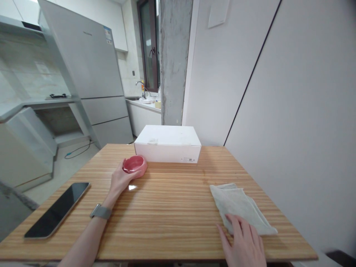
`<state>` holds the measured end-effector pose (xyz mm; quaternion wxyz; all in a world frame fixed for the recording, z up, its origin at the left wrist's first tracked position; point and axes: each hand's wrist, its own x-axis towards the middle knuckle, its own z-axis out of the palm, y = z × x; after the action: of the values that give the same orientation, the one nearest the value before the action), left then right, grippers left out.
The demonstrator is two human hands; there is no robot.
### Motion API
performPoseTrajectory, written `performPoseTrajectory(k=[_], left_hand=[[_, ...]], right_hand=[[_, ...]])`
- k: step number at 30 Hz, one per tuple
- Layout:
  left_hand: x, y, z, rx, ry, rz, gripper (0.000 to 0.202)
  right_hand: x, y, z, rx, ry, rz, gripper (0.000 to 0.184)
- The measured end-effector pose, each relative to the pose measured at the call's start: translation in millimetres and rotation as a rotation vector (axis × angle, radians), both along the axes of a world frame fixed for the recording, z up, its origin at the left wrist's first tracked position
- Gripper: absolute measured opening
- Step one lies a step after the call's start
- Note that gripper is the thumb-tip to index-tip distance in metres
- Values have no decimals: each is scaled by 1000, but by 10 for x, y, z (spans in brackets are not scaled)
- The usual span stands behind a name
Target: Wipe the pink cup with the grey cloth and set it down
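My left hand point(122, 178), with a grey-banded watch on its wrist, is wrapped round the near left side of a pink bowl point(143, 168). The bowl sits on the wooden table point(167, 215), just in front of a white box. Over on the right, a folded pale grey cloth point(233, 200) lies flat. My right hand point(241, 241) reaches in from the bottom edge, fingers spread, with the fingertips on the cloth's near left part. Nothing is gripped between those fingers.
A closed white box point(168, 152) stands at the table's far edge. On the left lies a dark-screened phone point(58, 209). A white wall point(300, 111) runs along the right side. Beyond the table are a tall fridge point(86, 55) and a sink counter point(144, 111).
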<state>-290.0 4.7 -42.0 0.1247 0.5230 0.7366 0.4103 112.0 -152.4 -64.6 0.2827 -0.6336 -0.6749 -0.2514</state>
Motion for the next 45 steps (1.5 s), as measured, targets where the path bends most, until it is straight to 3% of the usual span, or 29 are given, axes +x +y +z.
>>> performPoseTrajectory(k=[5, 7, 9, 11, 14, 16, 18, 20, 23, 28, 32, 35, 38, 40, 41, 44, 45], left_hand=[[124, -75, 74, 185, 152, 20, 103], [290, -188, 177, 316, 221, 54, 87], [546, -360, 293, 365, 194, -18, 61], [870, -575, 376, 261, 58, -249, 43], [1363, -914, 374, -62, -395, -591, 54], [1594, -1095, 296, -218, -634, -715, 58], [1685, -1210, 191, -251, -677, -726, 58], [1624, -1261, 97, -204, -606, -672, 49], [1303, -1277, 28, -156, -525, -588, 40], [473, -1332, -11, -152, -253, -357, 49], [-220, -1380, -170, -71, 65, -229, 49], [-541, -1414, -256, -56, 276, -156, 49], [-485, -1459, -178, -18, 509, -2, 42], [-218, -1485, -58, 110, 633, 127, 39], [-33, -1493, 1, 207, 646, 128, 38], [596, -1481, 89, 418, 510, -137, 23], [794, -1464, 79, 400, 465, -240, 19]], right_hand=[[160, 34, -112, 2, 56, 54, 36], [168, 76, -65, 7, 151, 43, 35], [106, 111, 34, 29, 264, 8, 34], [-47, 122, 150, 60, 359, 10, 33], [-439, 76, 246, 72, 443, 202, 25], [-745, 14, 216, 48, 480, 373, 21], [-1015, -55, 127, 41, 504, 476, 20], [-1194, -118, 23, 82, 498, 558, 20], [-1233, -177, -78, 186, 487, 560, 17], [-876, -144, -99, 152, 430, 513, 21], [-614, -47, -118, 90, 394, 534, 21], [-532, 6, -119, 66, 383, 514, 20], [-539, 33, -76, 15, 397, 489, 18], [-599, 55, -29, -21, 421, 454, 17], [-646, 71, -5, -40, 430, 440, 17], [-838, 150, 47, -116, 421, 423, 23], [-908, 183, 52, -142, 407, 413, 26]])
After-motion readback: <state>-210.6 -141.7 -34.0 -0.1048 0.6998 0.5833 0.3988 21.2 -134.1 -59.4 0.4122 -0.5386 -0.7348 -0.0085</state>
